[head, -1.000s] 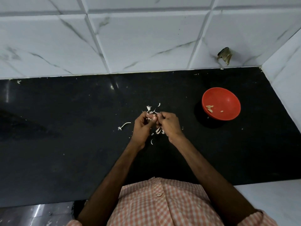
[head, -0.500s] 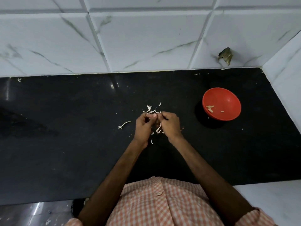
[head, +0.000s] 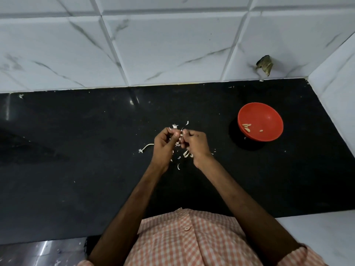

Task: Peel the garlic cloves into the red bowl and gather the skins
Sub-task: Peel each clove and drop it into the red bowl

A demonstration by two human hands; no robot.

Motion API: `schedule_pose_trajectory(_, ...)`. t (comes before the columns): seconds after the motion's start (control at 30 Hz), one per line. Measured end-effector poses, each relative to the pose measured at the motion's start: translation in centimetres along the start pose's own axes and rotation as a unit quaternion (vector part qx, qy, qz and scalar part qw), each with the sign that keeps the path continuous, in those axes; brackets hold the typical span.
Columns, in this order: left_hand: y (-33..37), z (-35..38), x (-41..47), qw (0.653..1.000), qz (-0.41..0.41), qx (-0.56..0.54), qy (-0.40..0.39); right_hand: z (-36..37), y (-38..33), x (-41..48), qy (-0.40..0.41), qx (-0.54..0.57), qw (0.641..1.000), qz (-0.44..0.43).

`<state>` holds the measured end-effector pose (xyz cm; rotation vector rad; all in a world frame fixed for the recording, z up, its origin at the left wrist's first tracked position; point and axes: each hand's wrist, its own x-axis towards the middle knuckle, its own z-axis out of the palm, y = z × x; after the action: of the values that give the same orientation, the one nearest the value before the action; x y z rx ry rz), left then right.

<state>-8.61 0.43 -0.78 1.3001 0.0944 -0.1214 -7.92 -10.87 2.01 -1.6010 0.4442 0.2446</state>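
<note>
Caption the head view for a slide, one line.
Left hand and right hand pinch a garlic clove over scattered skins on the black counter; peeled cloves in red bowl.

**A home kitchen corner**

A polished black stone worktop (head: 76,150) meets white marble-look wall tiles (head: 163,50) along its far edge and right corner. Garlic skins (head: 185,153) litter its middle; a red bowl (head: 269,120) holds peeled cloves (head: 247,126).

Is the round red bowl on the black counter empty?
No, the round red bowl holds a few pale peeled garlic cloves near its bottom.
</note>
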Motion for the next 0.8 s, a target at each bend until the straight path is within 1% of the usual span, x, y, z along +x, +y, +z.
schedule_pose_trajectory(0.03,0.1,-0.2,0.1,1.0,0.018,0.021,-0.01,-0.2,-0.4,0.0,-0.025,0.041,0.997,0.063)
schedule_pose_trajectory(0.07,0.0,-0.4,0.1,0.999,0.022,0.033,-0.008,-0.3,-0.5,0.1,-0.044,0.047,0.995,0.083)
schedule_pose_trajectory(0.1,0.0,-0.6,0.1,0.999,0.018,0.034,0.001,-0.5,-0.5,0.1,-0.055,0.035,0.996,0.058)
schedule_pose_trajectory(0.13,0.0,-0.6,0.0,0.999,0.008,0.028,0.012,-0.6,-0.2,0.2,-0.054,0.006,0.999,-0.001)
schedule_pose_trajectory(0.17,0.0,-0.6,-0.1,1.0,-0.007,0.023,0.02,-0.8,0.3,0.3,-0.044,-0.044,0.995,-0.079)
schedule_pose_trajectory(0.23,0.1,-0.6,-0.3,0.998,-0.047,0.014,0.03,-1.3,1.0,0.9,-0.01,-0.169,0.963,-0.21)
schedule_pose_trajectory(0.27,0.1,-0.4,-0.3,0.997,-0.071,0.008,0.032,-1.4,1.2,1.1,-0.002,-0.211,0.946,-0.246)
schedule_pose_trajectory(0.3,0.2,-0.3,-0.3,0.995,-0.098,-0.003,0.033,-1.5,1.5,1.4,0.0,-0.231,0.937,-0.261)
schedule_pose_trajectory(0.37,0.4,-0.1,-0.2,0.99,-0.134,-0.025,0.036,-1.8,1.9,1.7,0.009,-0.22,0.94,-0.259)
schedule_pose_trajectory(0.43,0.6,0.2,-0.1,0.989,-0.135,-0.042,0.049,-1.9,2.1,1.6,0.026,-0.181,0.956,-0.229)
schedule_pose_trajectory(0.5,0.6,0.3,0.1,0.987,-0.132,-0.044,0.082,-2.1,2.2,1.4,0.033,-0.128,0.97,-0.203)
schedule_pose_trajectory(0.63,0.7,0.0,-0.1,0.986,-0.123,-0.036,0.104,-2.3,1.8,1.3,0.008,-0.109,0.966,-0.233)
schedule_pose_trajectory(0.7,0.7,-0.1,-0.2,0.986,-0.127,-0.033,0.101,-2.1,1.6,1.2,-0.016,-0.112,0.963,-0.244)
schedule_pose_trajectory(0.8,1.0,0.1,-0.3,0.988,-0.128,-0.013,0.08,-1.7,1.6,1.2,-0.024,-0.12,0.965,-0.232)
